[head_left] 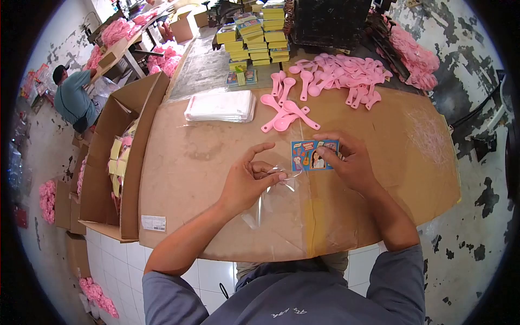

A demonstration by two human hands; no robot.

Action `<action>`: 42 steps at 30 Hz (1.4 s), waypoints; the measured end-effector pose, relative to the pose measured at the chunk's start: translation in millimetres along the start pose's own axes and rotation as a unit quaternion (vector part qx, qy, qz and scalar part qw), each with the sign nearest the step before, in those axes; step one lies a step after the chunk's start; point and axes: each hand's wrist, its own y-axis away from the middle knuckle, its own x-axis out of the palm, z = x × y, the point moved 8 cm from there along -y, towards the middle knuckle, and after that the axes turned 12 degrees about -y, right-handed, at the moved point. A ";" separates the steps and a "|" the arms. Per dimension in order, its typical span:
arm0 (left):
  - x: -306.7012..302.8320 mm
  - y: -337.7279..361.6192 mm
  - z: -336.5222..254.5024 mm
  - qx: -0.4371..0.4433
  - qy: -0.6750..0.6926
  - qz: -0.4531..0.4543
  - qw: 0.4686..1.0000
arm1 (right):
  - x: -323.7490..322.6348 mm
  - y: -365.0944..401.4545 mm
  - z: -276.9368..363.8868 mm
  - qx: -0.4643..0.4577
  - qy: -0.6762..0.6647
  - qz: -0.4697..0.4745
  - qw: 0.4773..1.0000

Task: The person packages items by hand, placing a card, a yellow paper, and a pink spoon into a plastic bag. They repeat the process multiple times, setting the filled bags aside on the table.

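Observation:
Between the thumb and fingers of my left hand (246, 181) is a clear plastic bag (262, 203), hanging down over the cardboard-covered table. My right hand (352, 162) pinches a small blue printed card (305, 157) at its right end, thumb on top. The card's left edge is right beside the mouth of the bag. Just beyond both hands lie several loose pink plastic scoops (287, 116), some crossing each other. A flat stack of clear bags (221, 106) rests to the left of them.
A big heap of pink scoops (352, 73) covers the back right. Behind stand stacks of yellow-edged cards (254, 35) and a dark machine (330, 24). An open carton (146, 103) with packed items borders the table's left side. Farther left, a person (76, 100) works at another table.

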 end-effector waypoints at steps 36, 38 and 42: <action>-4.6 -1.8 4.6 0.011 0.004 0.009 1.000 | 5.8 -75.0 -37.2 -0.130 0.437 0.012 0.890; -7.4 -1.4 5.7 -0.001 0.012 0.006 1.000 | 2.4 -80.0 -43.7 -0.070 0.427 0.028 0.901; -10.7 1.8 -5.8 -0.009 -0.021 0.012 1.000 | -4.1 -71.1 -34.1 -0.029 0.242 0.058 0.968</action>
